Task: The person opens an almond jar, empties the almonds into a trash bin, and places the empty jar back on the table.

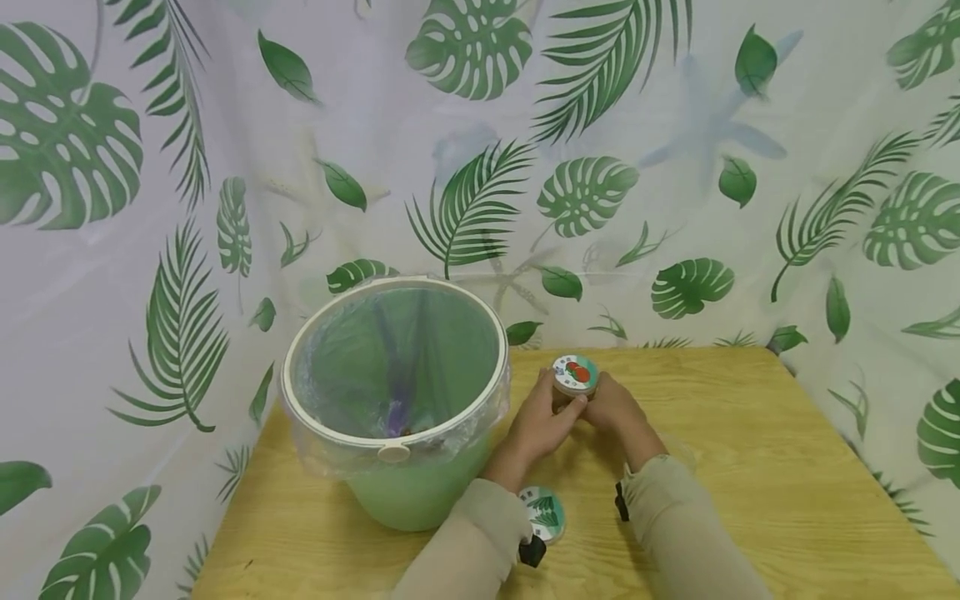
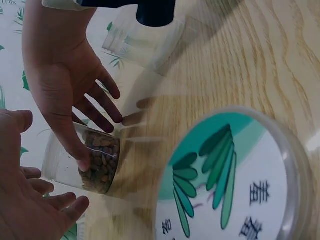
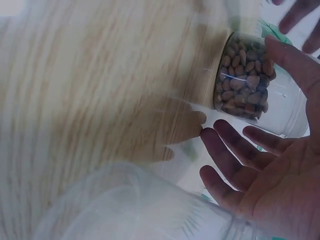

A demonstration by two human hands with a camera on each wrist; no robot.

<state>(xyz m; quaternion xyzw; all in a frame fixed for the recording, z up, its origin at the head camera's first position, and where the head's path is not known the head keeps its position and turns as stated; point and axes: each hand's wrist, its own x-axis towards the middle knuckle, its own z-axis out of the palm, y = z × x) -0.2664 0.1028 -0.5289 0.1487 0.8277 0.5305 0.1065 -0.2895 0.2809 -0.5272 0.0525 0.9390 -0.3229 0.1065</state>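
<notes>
A clear lidded jar (image 2: 100, 157) of brown nuts or seeds stands between the hands; its tomato-pictured lid (image 1: 575, 374) shows in the head view. My right hand (image 1: 611, 408) is at its right side, the thumb (image 3: 280, 52) appearing to touch the jar wall while the other fingers spread loosely beside it. At the left side is my left hand (image 1: 543, 417); in the left wrist view its fingers (image 2: 62, 201) are extended and parted around the lid end. Contact there is hard to tell. A second jar, its lid (image 1: 545, 512) showing green leaves, stands near the left forearm.
A green bucket (image 1: 405, 492) with a clear liner and white rim stands left of the hands. Inside is something purple (image 1: 395, 417). A clear container (image 3: 135, 210) stands close to the right wrist. Leaf-patterned sheeting (image 1: 585, 125) surrounds the wooden table (image 1: 765, 467).
</notes>
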